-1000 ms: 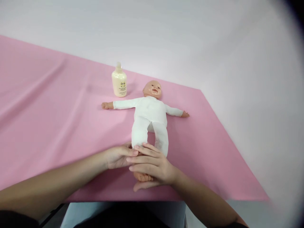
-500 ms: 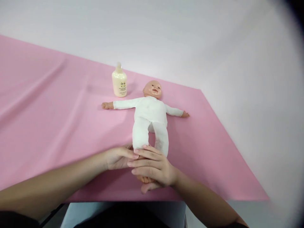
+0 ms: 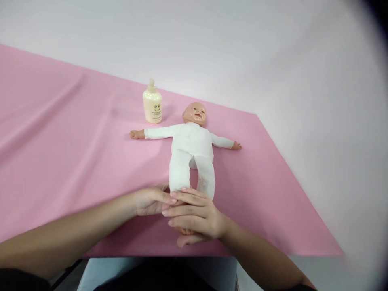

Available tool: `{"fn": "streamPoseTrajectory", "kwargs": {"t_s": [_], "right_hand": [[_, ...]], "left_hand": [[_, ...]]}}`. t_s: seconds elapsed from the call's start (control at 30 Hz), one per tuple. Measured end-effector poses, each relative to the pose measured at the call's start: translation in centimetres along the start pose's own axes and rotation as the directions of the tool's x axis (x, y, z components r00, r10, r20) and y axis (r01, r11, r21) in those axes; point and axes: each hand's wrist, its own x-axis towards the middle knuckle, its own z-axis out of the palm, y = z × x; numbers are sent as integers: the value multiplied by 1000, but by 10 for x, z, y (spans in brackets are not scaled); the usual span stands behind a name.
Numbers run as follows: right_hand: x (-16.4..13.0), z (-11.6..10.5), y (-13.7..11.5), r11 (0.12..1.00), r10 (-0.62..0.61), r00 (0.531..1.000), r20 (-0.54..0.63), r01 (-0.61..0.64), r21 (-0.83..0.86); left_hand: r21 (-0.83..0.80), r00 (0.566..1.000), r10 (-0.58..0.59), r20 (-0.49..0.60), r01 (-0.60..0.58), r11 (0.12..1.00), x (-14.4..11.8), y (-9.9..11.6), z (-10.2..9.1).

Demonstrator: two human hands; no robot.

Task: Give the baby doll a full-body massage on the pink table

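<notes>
Doll lay head away along the pink surface, feet nearest; both hands' fingers wrapped its foot, right hand over left hand.

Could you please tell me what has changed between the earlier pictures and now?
The right hand slid slightly along the foot of the white-clothed plastic baby doll, fingers curling closer around it. The left hand stayed against the same foot. Doll, cream plastic lotion bottle and pink cloth have not moved.
</notes>
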Motion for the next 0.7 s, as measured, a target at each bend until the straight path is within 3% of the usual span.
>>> {"fn": "streamPoseTrajectory", "kwargs": {"t_s": [0.2, 0.33, 0.7], "right_hand": [[0, -2, 2, 999, -21, 1000, 8, 21, -35], [3, -2, 0, 997, 30, 999, 24, -28, -70], [-3, 2, 2, 1000, 9, 1000, 7, -9, 22]], "left_hand": [[31, 1000, 0, -21, 1, 1000, -1, -2, -2], [61, 998, 6, -56, -3, 998, -1, -2, -2], [18, 999, 35, 14, -35, 999, 1, -5, -2]]}}
